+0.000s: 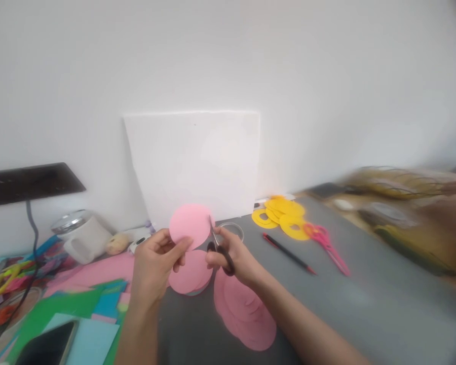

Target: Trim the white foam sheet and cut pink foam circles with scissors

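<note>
My left hand (160, 256) pinches a pink paper circle (188, 223) between thumb and fingers, holding it up above the table. In my right hand (233, 256) is a pair of dark-handled scissors (221, 248), its fingers closed round the handles. The blades meet the right edge of the circle; whether they have cut into it I cannot tell. Just below my hands lies a small stack of pink circles (190, 274). More pink paper circles (247, 314) overlap in a pile under my right forearm, which hides part of them.
Yellow paper rings (294, 227), pink scissors (329, 248) and a black-and-red pencil (289, 253) lie to the right. A white board (197, 162) leans on the wall. At left are coloured papers (61, 304), a phone (47, 344) and a white mug (83, 238).
</note>
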A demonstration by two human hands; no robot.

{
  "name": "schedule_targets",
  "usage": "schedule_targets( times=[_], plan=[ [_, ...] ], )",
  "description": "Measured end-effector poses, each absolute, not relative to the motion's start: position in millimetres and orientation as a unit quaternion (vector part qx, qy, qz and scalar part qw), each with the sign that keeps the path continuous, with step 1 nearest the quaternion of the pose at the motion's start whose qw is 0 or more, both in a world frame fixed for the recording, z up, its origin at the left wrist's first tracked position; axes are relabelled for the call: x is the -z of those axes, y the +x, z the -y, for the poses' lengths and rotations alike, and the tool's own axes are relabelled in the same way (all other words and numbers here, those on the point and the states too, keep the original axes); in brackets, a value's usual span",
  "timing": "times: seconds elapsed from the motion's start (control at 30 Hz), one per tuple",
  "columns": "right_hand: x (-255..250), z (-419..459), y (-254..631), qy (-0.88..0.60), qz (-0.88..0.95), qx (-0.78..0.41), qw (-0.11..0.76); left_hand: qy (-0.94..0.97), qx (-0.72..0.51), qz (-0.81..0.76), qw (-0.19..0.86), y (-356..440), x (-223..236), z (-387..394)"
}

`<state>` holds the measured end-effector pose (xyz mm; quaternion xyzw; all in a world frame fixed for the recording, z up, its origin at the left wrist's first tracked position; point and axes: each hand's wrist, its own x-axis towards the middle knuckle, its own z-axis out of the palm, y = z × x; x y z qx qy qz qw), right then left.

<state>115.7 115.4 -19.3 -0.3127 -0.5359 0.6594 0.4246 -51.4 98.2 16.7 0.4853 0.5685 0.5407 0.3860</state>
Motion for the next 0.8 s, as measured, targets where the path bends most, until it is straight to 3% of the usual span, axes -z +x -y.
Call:
schedule_targets(
  times=[0.8],
  plan=[
    [18.5, -115.1, 118.2, -0.273, 0.529, -0.683, 0.423, 0.491, -0.534, -0.564, 0.395, -53.0, -20.9, -95.8]
  ],
)
